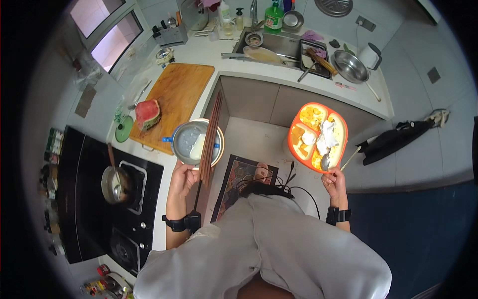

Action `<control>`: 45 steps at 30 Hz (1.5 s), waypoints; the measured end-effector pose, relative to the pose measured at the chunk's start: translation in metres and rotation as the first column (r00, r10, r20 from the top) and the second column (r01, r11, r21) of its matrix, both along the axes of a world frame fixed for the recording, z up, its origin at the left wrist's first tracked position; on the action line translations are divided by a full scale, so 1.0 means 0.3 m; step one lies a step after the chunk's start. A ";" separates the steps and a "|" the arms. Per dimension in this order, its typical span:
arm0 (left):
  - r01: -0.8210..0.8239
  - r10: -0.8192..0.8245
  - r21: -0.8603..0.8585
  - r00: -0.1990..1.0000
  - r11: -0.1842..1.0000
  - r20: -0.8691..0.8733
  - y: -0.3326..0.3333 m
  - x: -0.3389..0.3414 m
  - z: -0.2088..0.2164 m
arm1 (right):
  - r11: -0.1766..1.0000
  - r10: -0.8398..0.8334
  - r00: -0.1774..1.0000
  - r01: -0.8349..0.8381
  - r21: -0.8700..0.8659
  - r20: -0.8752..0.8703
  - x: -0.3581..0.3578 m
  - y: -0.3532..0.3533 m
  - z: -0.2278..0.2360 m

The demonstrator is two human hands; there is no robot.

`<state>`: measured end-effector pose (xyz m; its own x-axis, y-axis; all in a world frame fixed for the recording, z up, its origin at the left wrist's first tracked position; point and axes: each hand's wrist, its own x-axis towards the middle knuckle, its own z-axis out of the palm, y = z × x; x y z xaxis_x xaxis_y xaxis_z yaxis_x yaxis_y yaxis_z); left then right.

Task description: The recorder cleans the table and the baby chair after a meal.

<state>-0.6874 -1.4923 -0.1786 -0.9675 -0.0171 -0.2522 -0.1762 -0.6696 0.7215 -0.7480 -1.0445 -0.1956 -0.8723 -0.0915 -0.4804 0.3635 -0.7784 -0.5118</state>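
With carrying apparently in hand, the left hand (183, 178) grasps the bowl (185, 138) near the board (181, 92), the right hand (335, 182) grips the tray (340, 132) well right of the board, and the next move likely requires keeping both level.

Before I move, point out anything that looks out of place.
Crumpled white wads, probably tissue, lie among the food in the orange divided tray in your right hand; tissue amid food looks odd.
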 end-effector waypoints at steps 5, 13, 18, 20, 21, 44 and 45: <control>-0.035 0.032 0.040 0.997 0.999 0.075 -0.037 -0.385 0.002 | 0.996 -0.043 0.997 0.047 0.073 -0.059 -0.378 0.002 0.024; 0.099 -0.094 -0.083 0.994 0.992 0.063 -0.132 -0.952 -0.004 | 0.963 -0.112 0.976 0.152 0.224 -0.184 -0.909 0.015 0.182; 0.293 -0.283 -0.160 0.955 0.942 0.086 -0.198 -1.319 -0.050 | 0.946 -0.288 0.929 0.314 0.085 -0.233 -1.004 -0.068 0.278; 0.348 -0.337 -0.143 0.937 0.926 0.096 -0.193 -1.467 -0.047 | 0.917 -0.368 0.895 0.395 0.064 -0.250 -1.016 -0.110 0.284; 0.372 -0.358 -0.114 0.925 0.921 0.123 -0.217 -1.532 -0.069 | 0.906 -0.392 0.888 0.418 0.067 -0.241 -1.018 -0.144 0.294; 0.554 -0.634 0.316 0.720 0.770 0.281 0.285 -2.248 -0.429 | 0.754 -0.644 0.759 0.651 0.091 -0.094 -1.110 -0.165 0.261; 0.523 -0.591 0.278 0.742 0.806 0.315 0.315 -2.267 -0.479 | 0.751 -0.647 0.759 0.651 0.111 -0.078 -1.120 -0.171 0.271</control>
<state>-1.3675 -1.3979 -0.3224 -0.6218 0.5684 -0.5388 -0.7830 -0.4654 0.4127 -1.0840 -1.0956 -0.1142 -0.7151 0.5603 -0.4180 -0.2242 -0.7502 -0.6221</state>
